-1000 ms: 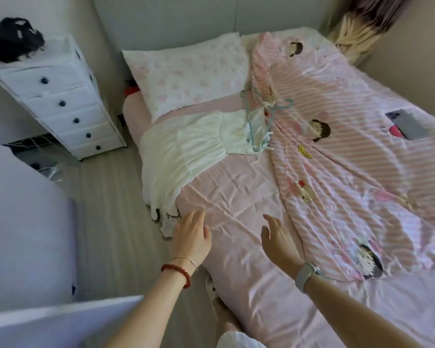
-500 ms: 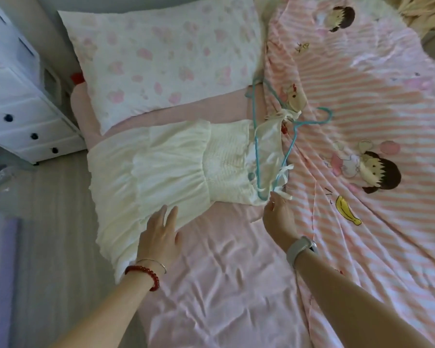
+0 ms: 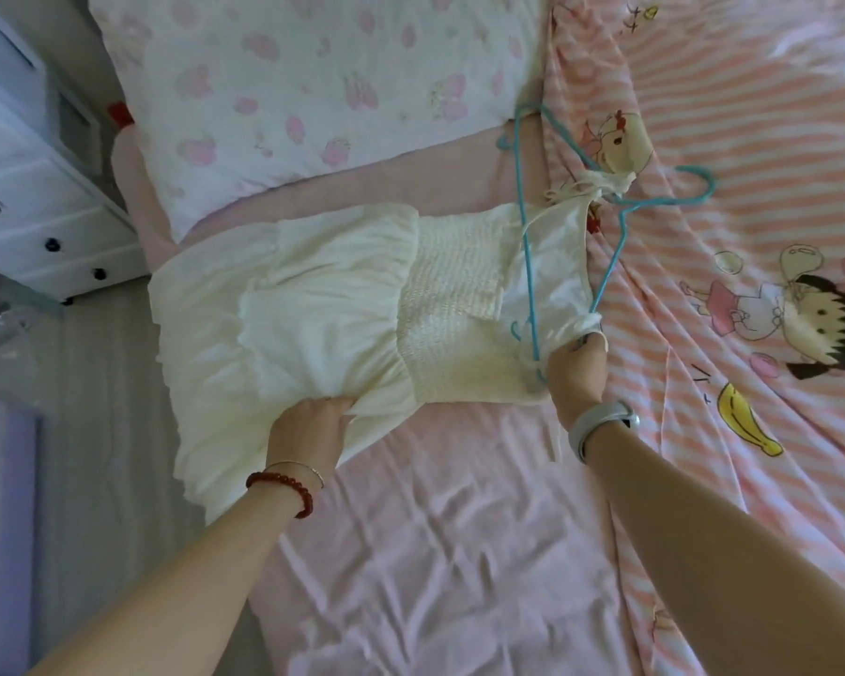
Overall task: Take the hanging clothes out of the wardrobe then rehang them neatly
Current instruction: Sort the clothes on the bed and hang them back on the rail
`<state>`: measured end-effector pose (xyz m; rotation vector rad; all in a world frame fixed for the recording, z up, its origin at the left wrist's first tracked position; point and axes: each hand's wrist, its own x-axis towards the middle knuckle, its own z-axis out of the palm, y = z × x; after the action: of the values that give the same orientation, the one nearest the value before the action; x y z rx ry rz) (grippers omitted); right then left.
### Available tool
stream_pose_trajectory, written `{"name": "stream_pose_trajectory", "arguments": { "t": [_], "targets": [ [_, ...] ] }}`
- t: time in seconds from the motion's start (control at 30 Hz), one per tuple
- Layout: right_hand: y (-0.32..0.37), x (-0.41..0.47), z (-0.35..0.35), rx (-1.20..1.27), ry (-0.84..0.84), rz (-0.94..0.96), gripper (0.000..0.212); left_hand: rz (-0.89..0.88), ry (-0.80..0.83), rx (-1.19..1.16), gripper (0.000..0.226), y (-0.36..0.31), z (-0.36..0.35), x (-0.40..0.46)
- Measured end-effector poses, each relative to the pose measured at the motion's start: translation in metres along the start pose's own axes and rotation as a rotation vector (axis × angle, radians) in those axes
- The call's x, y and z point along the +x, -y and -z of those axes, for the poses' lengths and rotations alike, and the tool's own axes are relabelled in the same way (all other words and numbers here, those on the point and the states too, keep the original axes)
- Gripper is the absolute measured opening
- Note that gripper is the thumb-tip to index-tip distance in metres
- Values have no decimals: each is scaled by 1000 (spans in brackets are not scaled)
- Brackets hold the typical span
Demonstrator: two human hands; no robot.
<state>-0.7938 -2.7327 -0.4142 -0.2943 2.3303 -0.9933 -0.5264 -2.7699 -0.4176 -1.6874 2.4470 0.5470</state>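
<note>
On the bed (image 3: 435, 553), both hands now grasp the previously untouched dress (image 3: 342, 304).

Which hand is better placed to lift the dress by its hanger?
Right. The right hand already grips the white dress at the blue hanger; the left hand holds the skirt, away from it.

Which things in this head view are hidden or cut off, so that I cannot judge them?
- Left hand fingertips: tucked under the white dress.
- Right hand fingers: buried in dress fabric by the blue hanger.
- Drawer chest: cut by left edge.
- Wardrobe: out of frame.
</note>
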Motion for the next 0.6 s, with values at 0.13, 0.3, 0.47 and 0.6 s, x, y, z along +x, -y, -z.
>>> {"name": "stream_pose_trajectory", "arguments": {
  "t": [0.13, 0.3, 0.47, 0.6],
  "targets": [
    [4, -34, 26, 36, -119, 134, 20, -39, 77, -32, 29, -2, 15, -25],
    [9, -81, 77, -57, -141, 313, 25, -65, 51, -120, 26, -9, 49, -60],
    [32, -131, 124, -83, -219, 495, 33, -11, -116, -299, 22, -13, 104, -112],
    [57, -189, 157, 2, -239, 603, 38, 52, -185, -438, 14, -5, 134, -174]
  ]
}}
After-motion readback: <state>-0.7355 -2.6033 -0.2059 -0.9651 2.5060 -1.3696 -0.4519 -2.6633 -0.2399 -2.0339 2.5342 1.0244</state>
